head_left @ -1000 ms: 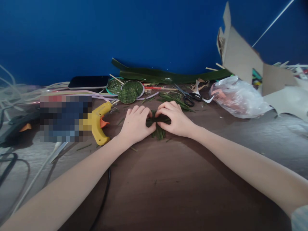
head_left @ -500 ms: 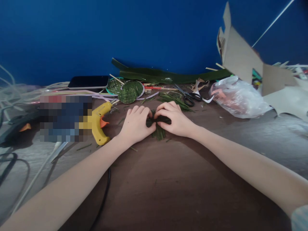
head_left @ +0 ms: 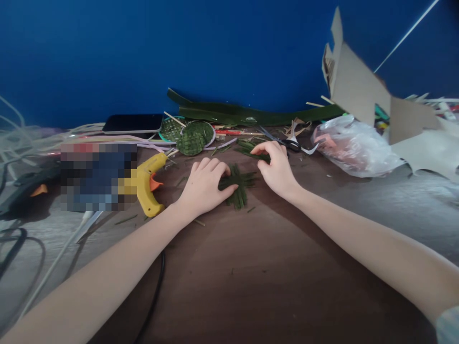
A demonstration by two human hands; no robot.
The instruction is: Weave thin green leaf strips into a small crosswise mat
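A small woven piece of dark green leaf strips (head_left: pixel 241 185) lies flat on the brown table, its strips crossing and their ends sticking out. My left hand (head_left: pixel 206 184) rests at its left side, thumb and forefinger spread over its edge. To the upper right, my right hand (head_left: pixel 278 167) is apart from the weave, with a gap between thumb and curved fingers and nothing visible held. It hovers by a loose pile of cut leaf strips (head_left: pixel 247 145), partly covering it. Behind that hand lie black-handled scissors (head_left: pixel 292 145), partly hidden.
On the left are a yellow glue gun (head_left: pixel 147 186), a pixelated area and cables. Round woven green pieces (head_left: pixel 195 137), a dark-screened phone (head_left: pixel 132 123) and long leaves (head_left: pixel 229 113) line the blue wall. A plastic bag (head_left: pixel 355 148) and cut cardboard (head_left: pixel 358 81) stand right.
My right hand has let go of the woven piece and moved up and right to the loose strips. My left hand stays in place, its thumb and forefinger farther apart, and more of the weave shows.
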